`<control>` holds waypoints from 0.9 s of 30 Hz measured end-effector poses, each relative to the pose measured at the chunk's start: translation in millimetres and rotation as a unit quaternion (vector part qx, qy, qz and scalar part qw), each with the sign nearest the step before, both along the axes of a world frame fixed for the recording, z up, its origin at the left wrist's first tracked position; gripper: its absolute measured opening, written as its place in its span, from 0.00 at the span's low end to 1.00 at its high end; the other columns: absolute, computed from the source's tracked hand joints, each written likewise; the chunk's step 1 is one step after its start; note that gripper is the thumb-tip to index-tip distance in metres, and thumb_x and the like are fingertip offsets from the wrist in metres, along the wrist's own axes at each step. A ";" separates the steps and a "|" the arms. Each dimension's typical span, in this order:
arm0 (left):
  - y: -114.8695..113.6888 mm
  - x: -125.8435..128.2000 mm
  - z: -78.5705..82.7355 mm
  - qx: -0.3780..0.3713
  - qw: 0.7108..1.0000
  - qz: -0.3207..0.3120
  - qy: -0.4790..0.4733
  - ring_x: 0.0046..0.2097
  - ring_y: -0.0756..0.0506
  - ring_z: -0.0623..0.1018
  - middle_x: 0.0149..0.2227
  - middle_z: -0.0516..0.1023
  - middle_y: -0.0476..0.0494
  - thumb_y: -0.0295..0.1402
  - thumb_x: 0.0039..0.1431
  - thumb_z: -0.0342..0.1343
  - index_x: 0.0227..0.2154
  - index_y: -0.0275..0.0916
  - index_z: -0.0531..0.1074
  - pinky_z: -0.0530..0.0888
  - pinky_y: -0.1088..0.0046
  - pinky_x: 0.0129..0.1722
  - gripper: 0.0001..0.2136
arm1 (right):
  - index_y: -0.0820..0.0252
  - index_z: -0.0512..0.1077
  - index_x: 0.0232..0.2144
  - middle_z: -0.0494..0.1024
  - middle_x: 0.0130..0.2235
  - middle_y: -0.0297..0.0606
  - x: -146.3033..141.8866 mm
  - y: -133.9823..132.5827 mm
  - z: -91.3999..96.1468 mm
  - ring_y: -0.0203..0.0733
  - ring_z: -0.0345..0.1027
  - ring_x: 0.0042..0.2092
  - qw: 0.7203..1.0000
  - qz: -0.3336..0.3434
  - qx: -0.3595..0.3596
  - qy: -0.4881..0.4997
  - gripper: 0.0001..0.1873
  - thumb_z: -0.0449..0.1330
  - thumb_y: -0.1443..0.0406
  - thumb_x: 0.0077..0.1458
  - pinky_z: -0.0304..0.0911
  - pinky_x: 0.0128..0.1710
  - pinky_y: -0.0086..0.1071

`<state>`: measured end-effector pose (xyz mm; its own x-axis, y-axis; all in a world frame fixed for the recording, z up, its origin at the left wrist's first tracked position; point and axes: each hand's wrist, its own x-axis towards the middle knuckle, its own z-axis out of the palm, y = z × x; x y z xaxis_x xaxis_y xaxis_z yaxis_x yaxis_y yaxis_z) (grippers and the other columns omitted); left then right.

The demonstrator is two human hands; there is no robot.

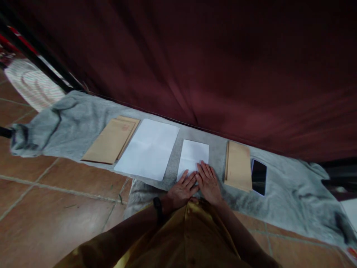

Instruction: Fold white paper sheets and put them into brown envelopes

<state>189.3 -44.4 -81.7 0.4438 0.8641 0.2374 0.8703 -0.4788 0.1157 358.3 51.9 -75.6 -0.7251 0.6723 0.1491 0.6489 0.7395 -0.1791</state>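
Note:
A smaller white sheet, perhaps folded paper (193, 153), lies on the grey cloth in front of me. My left hand (182, 189) rests at its lower edge with the fingers stretched out. Beside it, nearly touching, my right hand (208, 182) lies flat with its fingertips on the paper's lower right part. Left of that is a larger white paper (149, 149), lying flat with faint creases. Farther left, brown envelopes (111, 141) are stacked. Another brown envelope stack (238, 165) sits right of my hands.
A dark-screened phone (259, 176) lies against the right envelope stack. The grey cloth (290, 193) covers a long narrow surface, rumpled at both ends. Behind it hangs a dark red curtain (178, 67). Tiled floor (69, 208) shows below, and striped fabric (39, 82) is at far left.

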 end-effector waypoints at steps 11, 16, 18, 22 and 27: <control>-14.1 -13.8 10.4 0.010 1.000 0.018 -0.019 0.71 0.38 0.59 0.69 0.61 0.31 0.46 0.68 0.52 0.66 0.40 0.61 0.57 0.53 0.69 0.28 | 0.61 0.55 0.70 0.54 0.72 0.44 0.4 -3.3 2.2 0.48 0.47 0.72 1.000 -0.022 0.020 -0.008 0.27 0.45 0.61 0.73 0.47 0.70 0.49; -26.0 -25.7 10.0 -0.001 0.996 0.089 -0.026 0.71 0.35 0.58 0.70 0.59 0.27 0.50 0.67 0.50 0.68 0.33 0.57 0.61 0.53 0.68 0.33 | 0.59 0.58 0.69 0.57 0.71 0.45 -2.3 -1.6 1.2 0.50 0.49 0.72 0.999 -0.042 0.014 0.016 0.27 0.49 0.60 0.71 0.50 0.69 0.50; -30.7 -30.3 8.1 -0.002 0.993 0.113 -0.030 0.71 0.35 0.60 0.69 0.60 0.27 0.50 0.67 0.50 0.68 0.31 0.58 0.62 0.54 0.67 0.34 | 0.58 0.59 0.69 0.58 0.71 0.45 -1.8 0.7 0.6 0.51 0.50 0.71 0.998 -0.053 0.011 0.024 0.28 0.50 0.59 0.71 0.51 0.68 0.51; -38.7 -37.4 4.0 -0.003 0.990 0.144 -0.014 0.69 0.36 0.64 0.68 0.64 0.29 0.44 0.69 0.49 0.67 0.32 0.58 0.66 0.56 0.66 0.30 | 0.59 0.58 0.69 0.58 0.71 0.46 4.6 5.2 1.8 0.53 0.51 0.71 0.996 -0.081 0.013 0.024 0.28 0.51 0.59 0.70 0.51 0.68 0.52; -34.5 -36.5 0.7 -0.007 0.982 0.176 -0.062 0.64 0.37 0.71 0.67 0.67 0.32 0.35 0.70 0.46 0.65 0.36 0.63 0.73 0.56 0.60 0.23 | 0.65 0.58 0.69 0.57 0.71 0.49 13.3 -4.1 8.5 0.52 0.50 0.71 0.997 -0.077 0.005 0.017 0.28 0.50 0.61 0.70 0.51 0.69 0.49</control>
